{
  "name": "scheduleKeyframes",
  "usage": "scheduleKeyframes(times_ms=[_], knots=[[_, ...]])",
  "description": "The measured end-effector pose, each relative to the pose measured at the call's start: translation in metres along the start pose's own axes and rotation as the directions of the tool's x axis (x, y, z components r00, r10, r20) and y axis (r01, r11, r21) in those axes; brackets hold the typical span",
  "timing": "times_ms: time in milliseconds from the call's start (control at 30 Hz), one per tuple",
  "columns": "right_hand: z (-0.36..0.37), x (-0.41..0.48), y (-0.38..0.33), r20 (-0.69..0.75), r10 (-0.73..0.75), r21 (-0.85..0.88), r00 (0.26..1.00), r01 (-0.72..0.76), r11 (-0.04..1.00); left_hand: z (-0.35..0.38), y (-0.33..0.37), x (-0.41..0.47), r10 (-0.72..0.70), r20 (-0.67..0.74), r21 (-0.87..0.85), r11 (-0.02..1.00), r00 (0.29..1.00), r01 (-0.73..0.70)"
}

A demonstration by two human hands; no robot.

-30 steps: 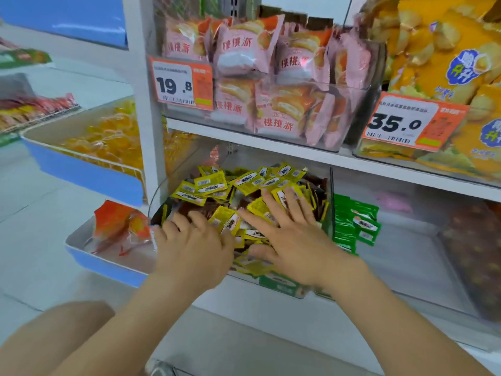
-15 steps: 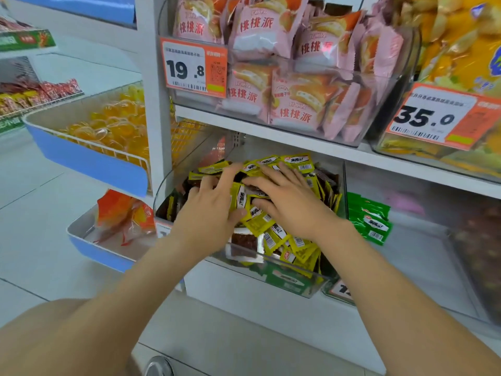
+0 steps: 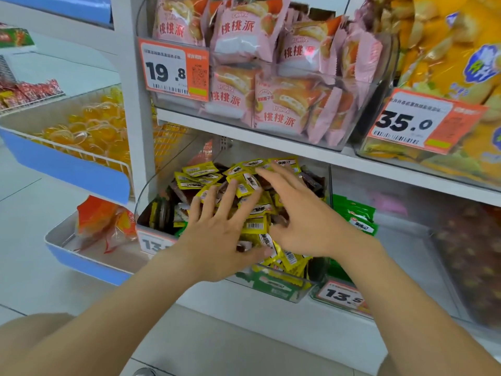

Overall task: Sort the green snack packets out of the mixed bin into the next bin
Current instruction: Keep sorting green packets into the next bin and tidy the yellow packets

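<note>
At the left a blue tray (image 3: 81,264) holds orange wrappers; right of it stands the clear mixed bin (image 3: 143,196), heaped with yellow packets (image 3: 200,169) and dark brown packets (image 3: 184,194). The left hand (image 3: 217,240) lies on the near side of the heap, fingers straight and fanned apart, gripping nothing. The right hand (image 3: 306,221) is spread just beside it over the right half, fingers apart and slightly bent, with nothing visibly held.

The buried green packets (image 3: 273,287) show only through the bin's near wall, at the bottom (another sliver of green peeks out low at the bin's left). They lie below and nearer than both sets of fingertips, under the yellow layer; the plainest one has its long side running left to right along that wall. The left palm sits almost above it, so that hand looks the nearer; the right hand is closer to the destination.

Past the divider, the next bin (image 3: 401,256) holds a green stack (image 3: 355,215) against its left wall; further right a bin of dark reddish goods (image 3: 471,253) is too blurred to name.
</note>
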State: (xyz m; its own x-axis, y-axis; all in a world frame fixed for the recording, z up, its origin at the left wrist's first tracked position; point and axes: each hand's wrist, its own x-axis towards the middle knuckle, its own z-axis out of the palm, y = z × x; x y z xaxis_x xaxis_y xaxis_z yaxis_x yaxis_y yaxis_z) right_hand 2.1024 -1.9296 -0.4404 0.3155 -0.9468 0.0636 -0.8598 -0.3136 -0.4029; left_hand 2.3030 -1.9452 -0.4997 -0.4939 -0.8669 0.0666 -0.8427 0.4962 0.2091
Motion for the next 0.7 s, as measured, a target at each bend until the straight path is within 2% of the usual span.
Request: scheduleKeyframes(times_ms=[67, 133, 200, 267, 367, 500, 567, 633, 700], knots=[[-0.003, -0.018, 0.002, 0.018, 0.067, -0.022, 0.998, -0.067, 0.997, 0.003, -0.007, 0.011, -0.014, 0.004, 0.099, 0.995, 1.000, 0.014], [-0.001, -0.032, 0.003, 0.022, 0.083, -0.208, 0.996, -0.076, 0.975, 0.001, -0.019, 0.022, -0.062, -0.014, 0.126, 0.990, 0.998, 0.063], [0.004, -0.037, 0.005, 0.010, 0.094, -0.359, 0.996, -0.084, 0.929, -0.003, -0.036, 0.032, -0.111, -0.028, 0.101, 0.988, 0.993, 0.113], [0.008, -0.035, 0.008, 0.032, 0.147, -0.393, 0.989, -0.123, 0.911, -0.007, -0.047, 0.038, -0.111, -0.036, 0.050, 0.992, 0.993, 0.112], [0.015, -0.029, 0.011, 0.090, 0.136, -0.447, 0.987, -0.082, 0.891, -0.009, -0.050, 0.038, -0.082, -0.082, 0.018, 0.996, 0.993, 0.084], [0.015, -0.015, 0.016, 0.108, 0.056, -0.376, 0.993, -0.011, 0.927, -0.010, -0.044, 0.030, -0.042, -0.312, 0.057, 0.996, 0.949, 0.063], [0.015, -0.006, 0.022, 0.104, 0.027, -0.307, 0.994, 0.006, 0.952, -0.016, -0.042, 0.026, 0.010, -0.366, 0.035, 0.999, 0.931, 0.003], [0.014, 0.004, 0.028, 0.097, -0.001, -0.262, 0.995, 0.027, 0.965, -0.022, -0.039, 0.020, 0.128, -0.339, -0.016, 0.990, 0.932, -0.141], [0.015, 0.015, 0.033, 0.069, -0.030, -0.245, 0.997, 0.046, 0.968, -0.021, -0.031, 0.013, 0.192, -0.230, -0.054, 0.976, 0.954, -0.209]])
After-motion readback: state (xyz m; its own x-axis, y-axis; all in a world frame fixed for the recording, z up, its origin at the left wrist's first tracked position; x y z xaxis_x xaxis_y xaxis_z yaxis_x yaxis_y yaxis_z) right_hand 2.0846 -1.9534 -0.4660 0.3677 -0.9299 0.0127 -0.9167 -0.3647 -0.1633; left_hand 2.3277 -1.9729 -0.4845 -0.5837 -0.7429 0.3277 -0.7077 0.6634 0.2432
